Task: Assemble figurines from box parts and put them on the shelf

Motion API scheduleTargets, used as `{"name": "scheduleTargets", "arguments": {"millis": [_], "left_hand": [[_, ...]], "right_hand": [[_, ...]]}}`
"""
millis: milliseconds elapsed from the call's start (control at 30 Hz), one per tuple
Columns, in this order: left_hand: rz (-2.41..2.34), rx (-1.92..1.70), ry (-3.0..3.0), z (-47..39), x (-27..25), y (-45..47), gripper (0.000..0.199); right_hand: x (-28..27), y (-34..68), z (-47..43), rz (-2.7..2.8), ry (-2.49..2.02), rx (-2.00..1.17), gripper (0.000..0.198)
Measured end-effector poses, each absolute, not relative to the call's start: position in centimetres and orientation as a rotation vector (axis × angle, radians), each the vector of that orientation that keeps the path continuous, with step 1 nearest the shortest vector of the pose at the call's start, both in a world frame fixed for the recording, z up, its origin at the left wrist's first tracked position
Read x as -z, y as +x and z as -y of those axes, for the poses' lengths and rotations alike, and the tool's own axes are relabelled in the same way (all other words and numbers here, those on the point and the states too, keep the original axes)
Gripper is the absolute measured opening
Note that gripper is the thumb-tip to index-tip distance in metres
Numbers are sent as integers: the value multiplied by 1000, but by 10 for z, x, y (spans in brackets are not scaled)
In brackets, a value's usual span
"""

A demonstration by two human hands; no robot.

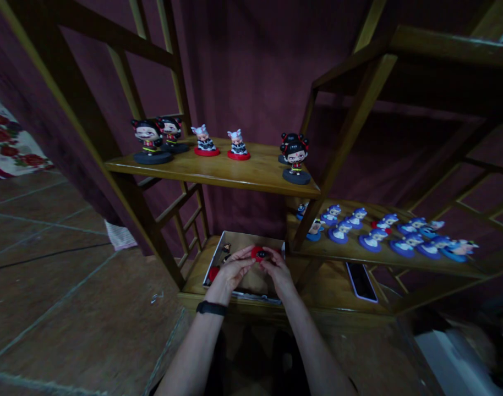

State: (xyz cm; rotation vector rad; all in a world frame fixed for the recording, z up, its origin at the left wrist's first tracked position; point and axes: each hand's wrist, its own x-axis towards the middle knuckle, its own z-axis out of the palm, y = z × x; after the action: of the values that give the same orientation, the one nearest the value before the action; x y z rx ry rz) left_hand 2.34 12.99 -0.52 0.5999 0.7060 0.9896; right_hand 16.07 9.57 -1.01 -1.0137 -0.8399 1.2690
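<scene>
My left hand (234,270) and my right hand (278,269) meet over an open cardboard box (235,240) on the lowest wooden shelf. Between the fingertips of both hands sits a small red round piece (260,253), like a figurine base. Inside the box a small dark figurine (225,252) lies at the left, and another red piece (213,273) shows beside my left wrist. A black band (211,308) circles my left wrist.
The upper wooden shelf (235,171) carries black-haired figurines (295,155) and white figurines on red bases (238,146). The right shelf holds several blue-based figurines (375,239). A phone (361,281) lies on the low shelf at right. Tiled floor (49,275) spreads left.
</scene>
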Motion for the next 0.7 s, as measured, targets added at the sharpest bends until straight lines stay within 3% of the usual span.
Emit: {"name": "scheduleTargets", "arguments": {"millis": [267,467,700], "left_hand": [[-755,-1010,560,-130,3,24,47],[-827,-1045,458,-131,10,25,29],[-841,-1018,475,-132,7,23,27]], "right_hand": [[10,162,-96,840,-1030,-1259,40],[13,160,-97,788,-1025,-1236,36],[12,160,-96,738,-1027,-1286,34]]}}
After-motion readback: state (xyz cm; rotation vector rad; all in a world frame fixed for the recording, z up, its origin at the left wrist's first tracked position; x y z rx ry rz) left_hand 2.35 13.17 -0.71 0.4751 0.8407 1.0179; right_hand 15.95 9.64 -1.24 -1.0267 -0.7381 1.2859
